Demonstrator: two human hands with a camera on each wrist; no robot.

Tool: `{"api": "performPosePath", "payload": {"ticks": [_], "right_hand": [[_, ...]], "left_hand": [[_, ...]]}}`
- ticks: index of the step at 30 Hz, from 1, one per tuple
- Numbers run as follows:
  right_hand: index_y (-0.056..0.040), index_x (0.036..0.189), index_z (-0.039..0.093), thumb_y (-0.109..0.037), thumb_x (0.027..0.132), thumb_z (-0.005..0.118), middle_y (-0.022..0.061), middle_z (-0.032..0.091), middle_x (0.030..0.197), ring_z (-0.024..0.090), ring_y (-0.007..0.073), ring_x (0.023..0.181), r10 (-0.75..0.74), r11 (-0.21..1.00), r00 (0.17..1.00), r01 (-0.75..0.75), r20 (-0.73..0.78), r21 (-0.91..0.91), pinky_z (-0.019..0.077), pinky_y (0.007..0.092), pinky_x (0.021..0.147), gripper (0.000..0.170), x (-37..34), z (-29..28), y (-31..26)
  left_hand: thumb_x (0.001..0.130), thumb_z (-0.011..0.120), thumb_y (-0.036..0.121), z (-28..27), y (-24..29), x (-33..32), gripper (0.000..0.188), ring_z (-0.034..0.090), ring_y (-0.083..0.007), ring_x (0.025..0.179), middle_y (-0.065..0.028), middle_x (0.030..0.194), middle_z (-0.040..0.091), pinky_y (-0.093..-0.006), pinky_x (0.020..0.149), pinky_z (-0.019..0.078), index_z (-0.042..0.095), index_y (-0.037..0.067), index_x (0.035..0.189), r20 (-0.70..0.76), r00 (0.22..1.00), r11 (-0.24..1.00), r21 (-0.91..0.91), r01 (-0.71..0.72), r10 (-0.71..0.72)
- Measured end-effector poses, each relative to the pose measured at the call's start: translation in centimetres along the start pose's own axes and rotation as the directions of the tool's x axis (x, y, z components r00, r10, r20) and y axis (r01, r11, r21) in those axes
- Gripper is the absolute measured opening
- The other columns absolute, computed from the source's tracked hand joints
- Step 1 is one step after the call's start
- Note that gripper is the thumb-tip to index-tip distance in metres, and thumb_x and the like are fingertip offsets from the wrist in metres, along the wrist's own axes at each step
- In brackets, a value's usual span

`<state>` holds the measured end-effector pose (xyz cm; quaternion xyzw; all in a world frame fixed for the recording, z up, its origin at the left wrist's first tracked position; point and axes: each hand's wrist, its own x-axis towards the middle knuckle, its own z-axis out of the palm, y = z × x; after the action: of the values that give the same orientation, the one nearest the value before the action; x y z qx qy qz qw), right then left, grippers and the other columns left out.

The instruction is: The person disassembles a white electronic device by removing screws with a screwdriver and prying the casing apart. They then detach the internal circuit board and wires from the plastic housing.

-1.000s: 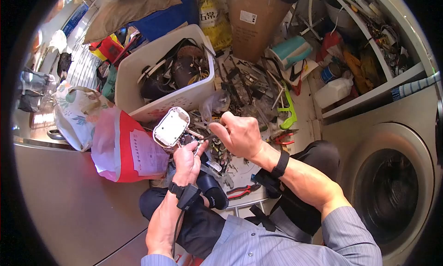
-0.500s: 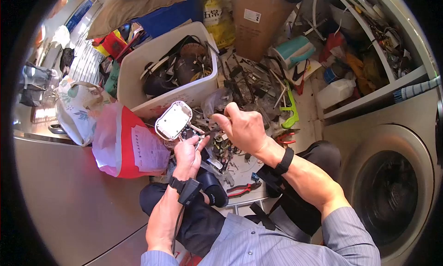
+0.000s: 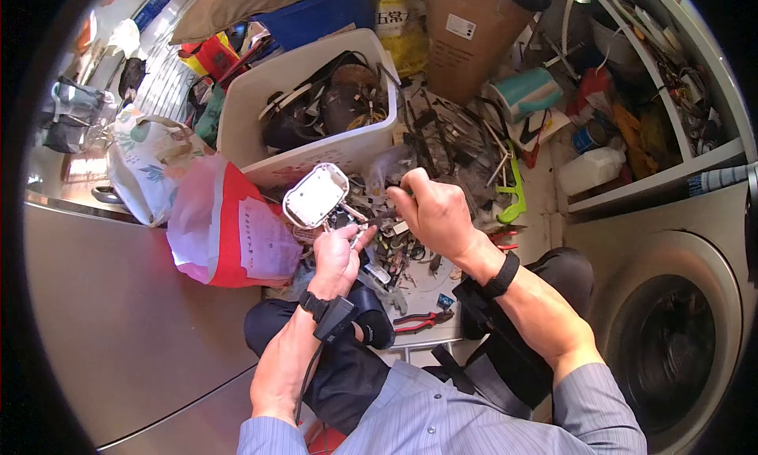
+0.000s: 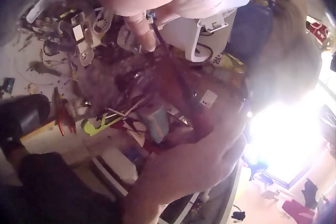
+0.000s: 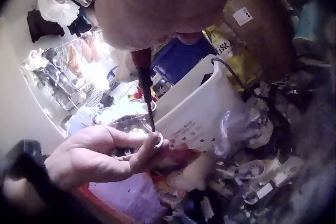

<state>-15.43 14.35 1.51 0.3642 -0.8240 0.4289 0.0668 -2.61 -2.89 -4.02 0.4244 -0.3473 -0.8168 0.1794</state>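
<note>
My left hand [image 3: 335,259] holds a white plastic housing [image 3: 317,197] from below; it is a rounded, shallow shell with small parts and stubs at its lower edge. A screwdriver [image 5: 146,85] with a dark red handle and dark shaft is gripped in my right hand [image 3: 440,218], seen from above. In the right wrist view the shaft points down to the left thumb and fingertips, where its tip meets a small part at the housing's edge. The right palm hides most of the screwdriver's handle. In the left wrist view, the left hand covers much of the housing.
A white tub [image 3: 260,161] of cables and dark parts stands ahead, beside a red and pink bag [image 3: 237,242]. Scrap pieces [image 3: 454,139] litter the floor. Red-handled pliers [image 3: 424,321] lie near the feet, a green-handled tool [image 3: 513,190] farther right. A washing machine [image 3: 624,250] flanks the right side.
The head view has shifted, so the surroundings sit farther right. Both hands keep their holds on the housing and screwdriver, with small shifts of the right hand.
</note>
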Motion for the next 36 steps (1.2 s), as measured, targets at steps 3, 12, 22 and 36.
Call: {"api": "performPosePath", "payload": {"ticks": [3, 12, 22, 36], "right_hand": [[-0.0033, 0.097, 0.062, -0.017, 0.089, 0.083, 0.0101, 0.063, 0.070, 0.067, 0.0290, 0.062, -0.376, 0.921, 0.925, 0.380, -0.053, 0.084, 0.0535, 0.0361, 0.056, 0.027, 0.2, -0.5, 0.0], [-0.0044, 0.096, 0.059, -0.021, 0.094, 0.079, 0.0139, 0.067, 0.065, 0.070, 0.0349, 0.059, 0.027, 0.978, 0.999, -0.017, -0.045, 0.209, 0.0521, 0.0418, 0.050, 0.027, -0.7, 0.1, -0.6], [-0.0029, 0.097, 0.059, -0.013, 0.092, 0.078, 0.0152, 0.064, 0.079, 0.067, 0.0354, 0.071, -0.133, 0.925, 0.989, 0.147, -0.064, 0.351, 0.0520, 0.0434, 0.062, 0.023, -0.4, -0.2, -1.0], [-0.0032, 0.097, 0.060, -0.008, 0.093, 0.073, 0.0178, 0.069, 0.076, 0.071, 0.0357, 0.070, -0.068, 0.971, 0.985, 0.029, 0.157, 0.236, 0.0539, 0.0424, 0.059, 0.014, -0.8, -1.4, -1.3]], "left_hand": [[0.090, 0.055, -0.018, -0.4, 0.7, 0.7, 0.030, 0.067, -0.0288, 0.089, -0.0134, 0.104, 0.062, -0.0535, 0.083, 0.0671, 0.056, -0.001, 0.114, -0.003, 0.993, 0.993, -0.009, 0.115, -0.115], [0.092, 0.057, -0.016, 0.5, 0.5, -0.7, 0.013, 0.069, -0.0306, 0.089, -0.0157, 0.100, 0.065, -0.0535, 0.084, 0.0670, 0.060, -0.006, 0.100, 0.017, 0.997, 0.996, 0.045, -0.073, 0.073], [0.092, 0.058, -0.015, 0.3, 0.9, -0.7, 0.014, 0.070, -0.0305, 0.090, -0.0156, 0.101, 0.066, -0.0514, 0.085, 0.0670, 0.061, -0.007, 0.103, 0.007, 1.000, 0.999, 0.034, -0.005, 0.005], [0.090, 0.056, -0.016, 0.0, 0.7, -0.4, 0.024, 0.069, -0.0256, 0.090, -0.0096, 0.101, 0.066, -0.0519, 0.084, 0.0674, 0.060, -0.002, 0.110, 0.055, 0.998, 0.999, 0.050, 0.020, -0.023]]}}
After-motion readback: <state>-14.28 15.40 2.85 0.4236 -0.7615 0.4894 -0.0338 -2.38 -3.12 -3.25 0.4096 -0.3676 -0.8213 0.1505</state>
